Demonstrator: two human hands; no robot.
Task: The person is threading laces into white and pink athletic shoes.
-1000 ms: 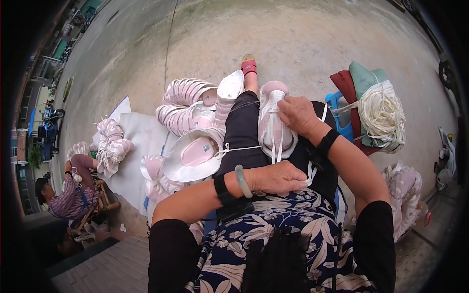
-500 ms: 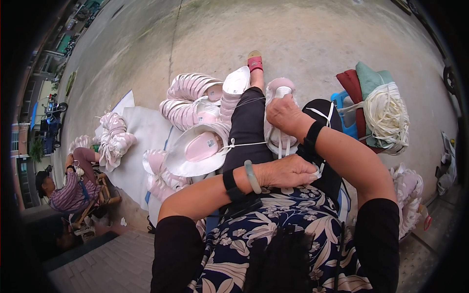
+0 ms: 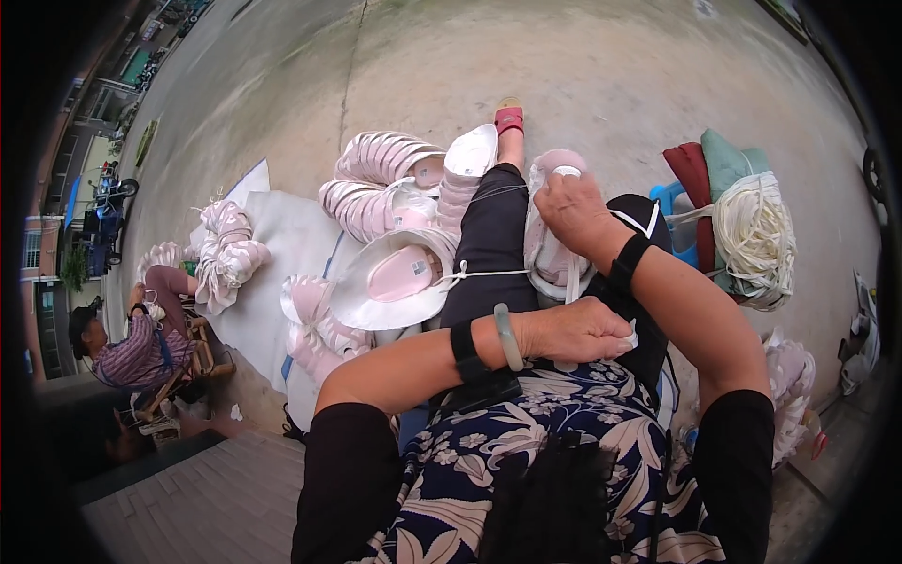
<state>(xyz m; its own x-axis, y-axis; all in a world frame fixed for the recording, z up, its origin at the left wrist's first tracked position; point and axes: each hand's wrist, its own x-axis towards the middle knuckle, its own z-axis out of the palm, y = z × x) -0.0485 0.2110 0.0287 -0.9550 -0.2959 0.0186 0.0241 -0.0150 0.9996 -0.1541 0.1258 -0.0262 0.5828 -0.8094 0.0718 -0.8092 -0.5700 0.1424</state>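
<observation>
A pink and white shoe upper [image 3: 558, 161] lies lengthwise between my thighs, toe end pointing away. My right hand [image 3: 575, 216] is closed over its lacing area; its fingertips and whatever they pinch are hidden. Nearer my lap, my left hand [image 3: 587, 331] is curled into a loose fist, with a bit of white shoelace [image 3: 631, 338] showing at its fingertips. Another white lace [image 3: 572, 278] runs along the upper's near part. A white cord [image 3: 489, 274] is tied around my left thigh, beside a row of nested pink and white uppers [image 3: 399, 273].
More stacked uppers [image 3: 385, 160] and a tied bundle [image 3: 228, 254] lie to the left on white sheeting [image 3: 296, 235]. At right, a blue stool [image 3: 665, 199] bears red and green cloth and a hank of white laces [image 3: 754, 230]. A seated person [image 3: 141, 343] works at far left.
The whole view has shifted slightly, so things sit a little further right. My right hand stays over the upper's lacing area, and my left hand remains closed near my lap.
</observation>
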